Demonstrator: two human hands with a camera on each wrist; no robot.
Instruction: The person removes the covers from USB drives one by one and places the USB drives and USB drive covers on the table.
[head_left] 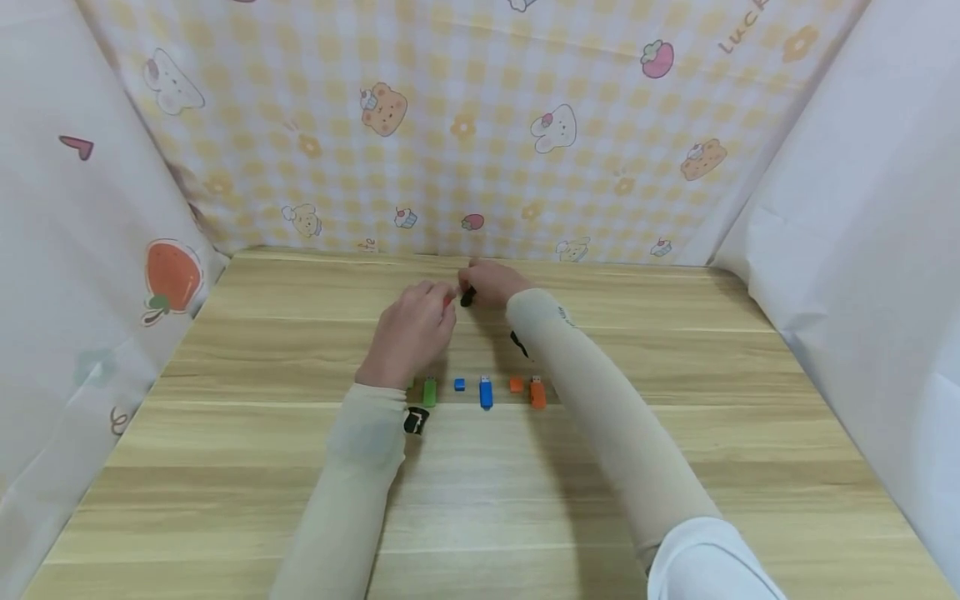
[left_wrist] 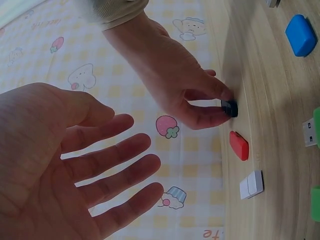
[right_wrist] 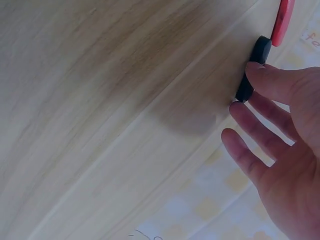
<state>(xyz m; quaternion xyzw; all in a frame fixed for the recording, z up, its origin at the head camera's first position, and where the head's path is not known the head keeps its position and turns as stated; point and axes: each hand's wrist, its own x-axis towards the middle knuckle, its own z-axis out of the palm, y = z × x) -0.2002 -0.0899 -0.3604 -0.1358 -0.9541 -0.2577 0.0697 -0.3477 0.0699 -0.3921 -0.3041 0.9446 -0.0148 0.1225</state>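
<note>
One black, elongated plastic piece (right_wrist: pixel 260 52) lies between the thumb and fingers of the right hand (head_left: pixel 491 283), which pinches it low at the far edge of the pale wooden tabletop (head_left: pixel 225 467). Its long axis points toward a small red, rounded plastic piece (left_wrist: pixel 239 146) just beside it, on the left-hand side. The left hand (head_left: pixel 411 333) is nearer that red piece, its fingers extended, spread apart and holding nothing; a white rectangular plastic piece (left_wrist: pixel 251 184) lies beyond.

Top: yellow-and-white checked cloth (head_left: pixel 450 175). Centre: green stick (head_left: pixel 430 393), blue stick (head_left: pixel 486 393), orange stick (head_left: pixel 537 395). Left wrist view, right: red piece (left_wrist: pixel 239 146), seemingly black piece (left_wrist: pixel 229 109).
</note>
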